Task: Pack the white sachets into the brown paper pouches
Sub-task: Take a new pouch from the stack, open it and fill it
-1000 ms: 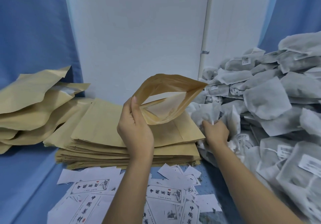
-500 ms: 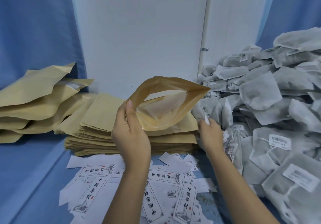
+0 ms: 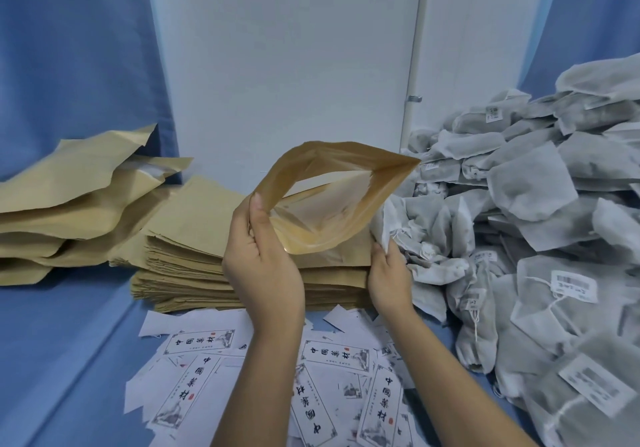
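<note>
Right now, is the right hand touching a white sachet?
Touching. The head view shows the right hand pinching a white sachet by its edge, beside the open brown pouch.

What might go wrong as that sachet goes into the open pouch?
The left hand holds the open pouch by one edge only, so its mouth may sag shut. The right hand grips a sachet at the edge of the sachet pile; tangled neighbours may get dragged out.

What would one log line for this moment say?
left hand holds pouch open | right hand grips sachet at pile | sachet outside pouch
</note>
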The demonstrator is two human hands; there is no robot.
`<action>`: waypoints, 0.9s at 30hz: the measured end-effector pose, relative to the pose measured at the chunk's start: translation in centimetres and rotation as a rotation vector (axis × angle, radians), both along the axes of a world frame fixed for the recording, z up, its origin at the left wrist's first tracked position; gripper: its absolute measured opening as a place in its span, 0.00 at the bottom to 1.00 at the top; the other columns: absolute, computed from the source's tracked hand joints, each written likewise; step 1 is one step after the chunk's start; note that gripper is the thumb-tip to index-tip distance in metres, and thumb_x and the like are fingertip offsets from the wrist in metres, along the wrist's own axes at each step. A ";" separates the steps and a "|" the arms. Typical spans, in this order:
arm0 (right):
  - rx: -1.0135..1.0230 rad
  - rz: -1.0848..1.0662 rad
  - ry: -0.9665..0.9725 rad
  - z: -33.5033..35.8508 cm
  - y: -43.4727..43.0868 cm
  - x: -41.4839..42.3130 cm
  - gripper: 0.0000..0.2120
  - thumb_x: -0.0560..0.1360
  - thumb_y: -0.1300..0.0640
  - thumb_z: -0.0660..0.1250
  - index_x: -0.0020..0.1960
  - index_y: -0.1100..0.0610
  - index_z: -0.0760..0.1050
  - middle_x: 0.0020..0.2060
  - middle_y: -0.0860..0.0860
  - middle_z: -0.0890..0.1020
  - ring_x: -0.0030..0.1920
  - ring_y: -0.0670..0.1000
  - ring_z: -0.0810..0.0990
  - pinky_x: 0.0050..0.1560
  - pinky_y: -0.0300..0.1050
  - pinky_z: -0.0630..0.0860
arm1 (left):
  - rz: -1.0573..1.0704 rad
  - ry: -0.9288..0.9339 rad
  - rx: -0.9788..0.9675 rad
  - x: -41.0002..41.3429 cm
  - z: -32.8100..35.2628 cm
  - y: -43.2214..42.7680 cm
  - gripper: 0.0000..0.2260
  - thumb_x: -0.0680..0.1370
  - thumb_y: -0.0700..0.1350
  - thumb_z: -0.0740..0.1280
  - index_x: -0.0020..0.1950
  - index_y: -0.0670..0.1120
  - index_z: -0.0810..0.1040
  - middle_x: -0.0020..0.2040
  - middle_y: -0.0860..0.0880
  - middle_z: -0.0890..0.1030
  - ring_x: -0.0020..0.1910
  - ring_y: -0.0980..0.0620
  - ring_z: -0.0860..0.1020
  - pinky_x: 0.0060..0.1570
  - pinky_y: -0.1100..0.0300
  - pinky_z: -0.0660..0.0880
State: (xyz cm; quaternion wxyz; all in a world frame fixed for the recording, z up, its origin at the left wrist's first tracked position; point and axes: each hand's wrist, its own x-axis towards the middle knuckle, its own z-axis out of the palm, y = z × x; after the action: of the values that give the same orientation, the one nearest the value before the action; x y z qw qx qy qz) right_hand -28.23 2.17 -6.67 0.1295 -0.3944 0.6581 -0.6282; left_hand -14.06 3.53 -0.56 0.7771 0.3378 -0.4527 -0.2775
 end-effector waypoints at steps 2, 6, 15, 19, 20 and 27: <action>0.021 0.004 -0.021 0.0 -0.5 0.2 0.17 0.83 0.58 0.51 0.70 0.53 0.68 0.42 0.44 0.72 0.41 0.42 0.72 0.40 0.34 0.60 | -0.002 0.009 0.010 0.1 -0.1 -0.2 0.16 0.82 0.50 0.57 0.52 0.39 0.79 0.45 0.39 0.79 0.45 0.48 0.75 0.38 0.72 0.68; 0.029 0.019 0.010 0.2 -0.9 0.3 0.15 0.82 0.56 0.51 0.65 0.54 0.71 0.44 0.43 0.75 0.42 0.42 0.72 0.41 0.37 0.62 | -0.013 0.019 0.021 0.3 -0.4 -0.3 0.16 0.82 0.50 0.57 0.53 0.41 0.80 0.46 0.41 0.81 0.45 0.49 0.76 0.39 0.71 0.70; -0.106 -0.213 0.331 0.6 1.0 -3.4 0.21 0.78 0.71 0.55 0.67 0.59 0.73 0.60 0.53 0.79 0.59 0.50 0.77 0.57 0.33 0.69 | -0.060 0.013 0.021 -0.8 -0.5 0.3 0.14 0.82 0.50 0.57 0.54 0.44 0.80 0.42 0.53 0.80 0.40 0.64 0.74 0.39 0.77 0.68; -0.099 -0.143 0.497 -0.1 1.7 -4.2 0.27 0.74 0.76 0.54 0.68 0.60 0.73 0.69 0.54 0.72 0.70 0.48 0.68 0.68 0.35 0.59 | -0.075 -0.015 0.008 -1.4 -0.7 0.6 0.14 0.82 0.50 0.57 0.53 0.45 0.80 0.39 0.57 0.78 0.39 0.64 0.74 0.39 0.75 0.68; -0.086 -0.153 0.528 -0.3 2.0 -4.5 0.26 0.74 0.75 0.55 0.68 0.60 0.73 0.68 0.54 0.73 0.69 0.48 0.68 0.68 0.36 0.59 | -0.074 -0.020 0.006 -1.4 -0.7 0.5 0.14 0.82 0.50 0.57 0.53 0.45 0.80 0.39 0.57 0.78 0.38 0.64 0.74 0.38 0.75 0.68; 0.343 -0.044 0.792 -1.8 3.4 -4.8 0.35 0.67 0.62 0.64 0.74 0.56 0.62 0.73 0.56 0.65 0.73 0.56 0.61 0.71 0.48 0.56 | -0.073 -0.025 0.004 -1.3 -0.8 0.5 0.15 0.82 0.50 0.57 0.53 0.43 0.79 0.38 0.58 0.77 0.38 0.66 0.74 0.38 0.76 0.68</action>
State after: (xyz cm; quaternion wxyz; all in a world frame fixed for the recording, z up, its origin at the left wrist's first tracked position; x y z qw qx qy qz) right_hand -32.98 5.60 -8.45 -0.0829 -0.5637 0.7600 -0.3126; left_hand -15.39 4.02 -1.33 0.7601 0.3261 -0.4737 -0.3026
